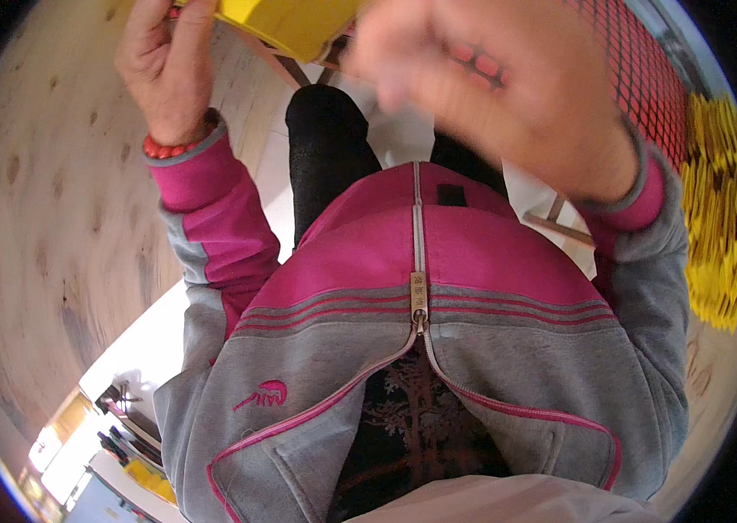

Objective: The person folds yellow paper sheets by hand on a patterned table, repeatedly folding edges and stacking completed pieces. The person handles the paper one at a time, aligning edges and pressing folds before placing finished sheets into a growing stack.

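At the upper left, my left hand [168, 70] is closed at the corner of a glossy yellow piece [286, 22], perhaps a sheet or packet. The top edge of the picture cuts off its fingertips and much of the yellow piece. My right hand [499, 96] is smeared by motion to the right of the yellow piece. Its fingers are too blurred to tell whether they hold anything. Beneath and beside this hand lies a red surface with a black grid [638, 74].
A thick stack of folded yellow pieces [717, 213] lies at the right edge. Pale wooden boards [46, 200] fill the left side. Wooden legs [560, 228] stand beyond my lap. Shelving with yellow and dark items [138, 471] shows at the lower left.
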The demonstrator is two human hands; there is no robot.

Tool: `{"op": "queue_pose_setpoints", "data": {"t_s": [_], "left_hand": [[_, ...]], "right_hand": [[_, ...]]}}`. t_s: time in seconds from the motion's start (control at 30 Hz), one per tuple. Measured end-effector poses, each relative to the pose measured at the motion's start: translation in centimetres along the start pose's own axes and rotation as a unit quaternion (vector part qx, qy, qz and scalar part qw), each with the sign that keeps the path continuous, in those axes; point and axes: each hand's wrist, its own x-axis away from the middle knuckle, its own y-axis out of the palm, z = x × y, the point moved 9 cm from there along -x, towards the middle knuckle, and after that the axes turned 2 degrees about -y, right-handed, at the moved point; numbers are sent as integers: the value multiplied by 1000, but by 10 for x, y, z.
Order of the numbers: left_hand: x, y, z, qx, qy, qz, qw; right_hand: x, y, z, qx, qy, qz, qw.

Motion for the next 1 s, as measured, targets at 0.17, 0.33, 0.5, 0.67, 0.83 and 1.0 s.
{"op": "queue_pose_setpoints", "data": {"t_s": [0.17,0.33,0.5,0.67,0.83,1.0], "left_hand": [[1,-6,-5,-39,-7,-23,999],[0,-10,-12,-17,-7,-19,1000],[-4,-11,-19,25,-20,-12,999],[-2,-12,-17,6,-50,-29,998],[-2,-6,-10,4,-51,-41,998],[-7,-2,0,-47,-22,-73,996]], "right_hand": [[116,110,34,-232,202,-84,948],[240,127,133,22,502,-8,865],[232,121,145,229,378,118,889],[240,127,173,231,412,119,873],[259,140,181,220,446,71,865],[255,135,174,274,373,124,878]]}}
